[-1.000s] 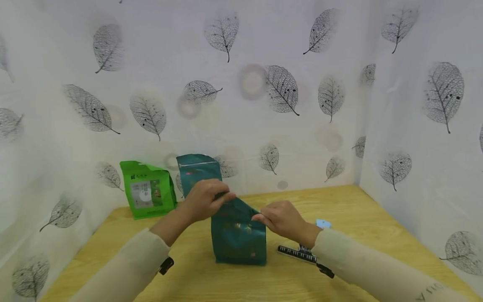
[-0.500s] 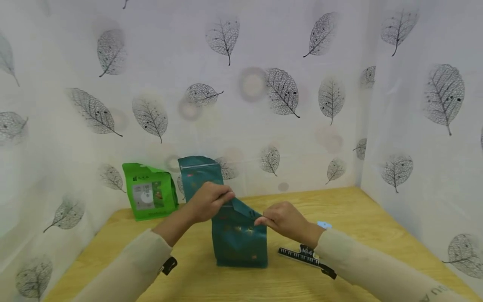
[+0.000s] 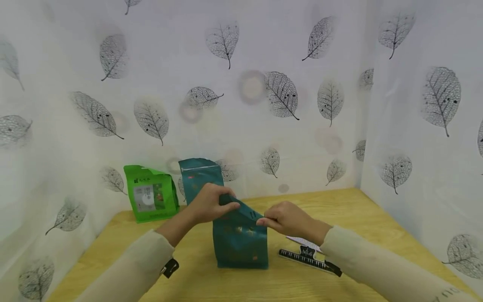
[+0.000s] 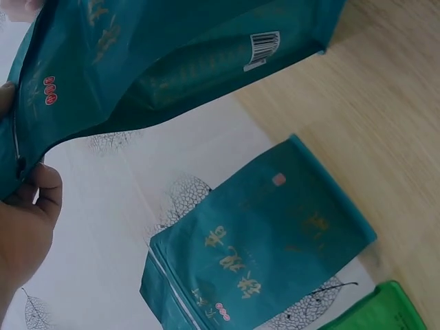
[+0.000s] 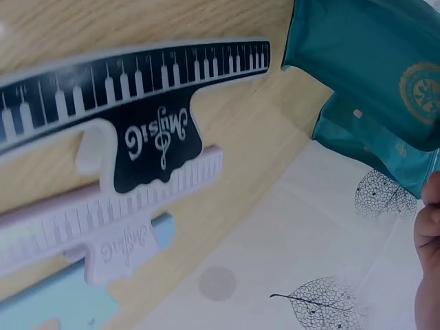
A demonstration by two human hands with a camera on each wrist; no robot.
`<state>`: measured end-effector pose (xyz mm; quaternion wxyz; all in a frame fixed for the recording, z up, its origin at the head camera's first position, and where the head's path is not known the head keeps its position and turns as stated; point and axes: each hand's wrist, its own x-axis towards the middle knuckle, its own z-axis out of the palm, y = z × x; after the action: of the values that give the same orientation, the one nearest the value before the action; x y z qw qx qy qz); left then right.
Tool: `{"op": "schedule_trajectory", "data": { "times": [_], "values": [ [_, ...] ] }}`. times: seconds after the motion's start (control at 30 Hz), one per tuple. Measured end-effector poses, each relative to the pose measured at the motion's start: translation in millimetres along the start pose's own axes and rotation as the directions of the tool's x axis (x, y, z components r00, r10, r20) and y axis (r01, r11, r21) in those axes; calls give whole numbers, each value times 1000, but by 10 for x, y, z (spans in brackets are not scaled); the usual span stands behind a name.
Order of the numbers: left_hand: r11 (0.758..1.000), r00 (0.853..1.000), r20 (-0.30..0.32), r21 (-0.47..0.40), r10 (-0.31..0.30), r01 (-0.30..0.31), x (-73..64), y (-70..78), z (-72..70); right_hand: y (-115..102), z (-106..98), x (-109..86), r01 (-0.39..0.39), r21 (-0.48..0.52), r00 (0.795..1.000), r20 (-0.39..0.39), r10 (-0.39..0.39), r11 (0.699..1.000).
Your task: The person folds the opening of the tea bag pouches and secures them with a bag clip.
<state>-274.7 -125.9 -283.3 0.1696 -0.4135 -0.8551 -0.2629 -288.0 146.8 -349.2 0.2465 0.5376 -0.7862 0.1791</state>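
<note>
A teal pouch (image 3: 241, 251) with gold print stands on the table, both hands at its top. My left hand (image 3: 209, 205) grips the top's left side, thumb in front; in the left wrist view its fingers (image 4: 45, 189) lie at the seam strip near the pouch's mouth. At the right top corner my right hand (image 3: 288, 220) pinches the edge; only part of this hand (image 5: 430, 247) shows in the right wrist view. Between the hands the top edge slants down to the right. Behind stands a second teal pouch (image 3: 201, 176), partly hidden by the left hand.
A bright green pouch (image 3: 151, 197) stands at the back left. To the right lie a black piano-key clip (image 3: 303, 258), a pale pink clip (image 5: 124, 234) and a light blue clip (image 5: 69, 295). Leaf-printed cloth (image 3: 241, 126) hangs around the wooden table (image 3: 324, 201).
The left thumb and index finger have parted a little along the pouch's top. My right forearm has shifted slightly right, uncovering more of the black and pink clips.
</note>
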Motion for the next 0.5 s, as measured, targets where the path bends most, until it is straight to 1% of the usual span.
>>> {"op": "schedule_trajectory", "data": {
  "times": [0.07,0.2,0.27,0.33,0.4,0.43,0.47,0.5],
  "values": [
    [1000,1000,7,0,-8,8,-15,-8,18,0,-36,-16,-1,6,999,51,1,1000],
    [1000,1000,7,11,7,-7,-21,9,25,21,-143,-56,2,25,991,134,-5,1000],
    [1000,1000,6,23,21,-21,-19,6,23,49,-195,-101,-22,35,985,173,15,999],
    [998,1000,2,50,30,-30,-18,16,15,79,-237,-153,-62,42,975,218,51,997],
    [996,999,2,80,45,-45,-24,6,15,105,-259,-212,-110,38,957,275,96,993],
    [994,999,3,96,51,-51,-28,2,17,115,-266,-242,-144,31,940,317,127,989],
    [993,998,4,107,58,-58,-31,-2,20,118,-274,-270,-177,25,918,364,156,984],
    [991,998,4,116,62,-62,-35,-1,21,118,-278,-295,-215,8,889,415,192,977]
  ]
}}
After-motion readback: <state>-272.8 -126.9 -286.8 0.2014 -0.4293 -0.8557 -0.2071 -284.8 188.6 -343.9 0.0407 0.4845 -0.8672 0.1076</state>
